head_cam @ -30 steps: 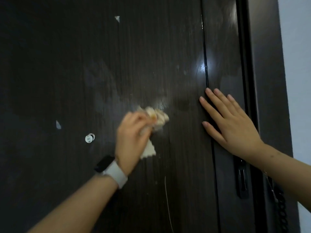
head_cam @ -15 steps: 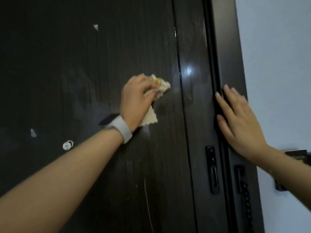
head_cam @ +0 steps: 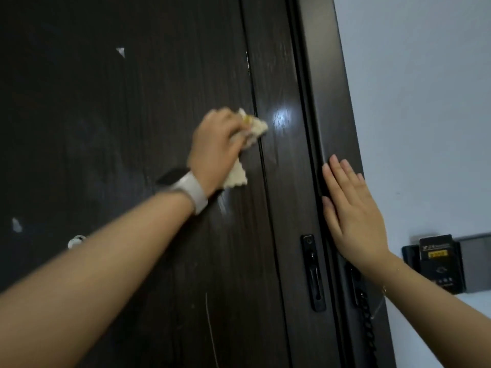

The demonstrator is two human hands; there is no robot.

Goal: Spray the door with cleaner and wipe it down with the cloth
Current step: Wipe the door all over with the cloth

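Door point(head_cam: 159, 102): dark wood-grain finish, fine vertical streaks, semi-glossy; a bright glare patch sits just right of the left hand point(head_cam: 215, 147). Thin pale scratch below that hand's forearm. Small whitish scraps, papery-looking, stuck to the door left of the arm.

Cloth point(head_cam: 253, 128): pale cream fabric, soft, crumpled, with a zigzag edge hanging below the left hand.

Wristband point(head_cam: 195, 191): smooth, matt, white, rubbery look.

Frame point(head_cam: 326, 102) under the right hand point(head_cam: 356, 216): dark, smooth, satin sheen.

Wall point(head_cam: 425, 102) right of that hand: pale, matt.
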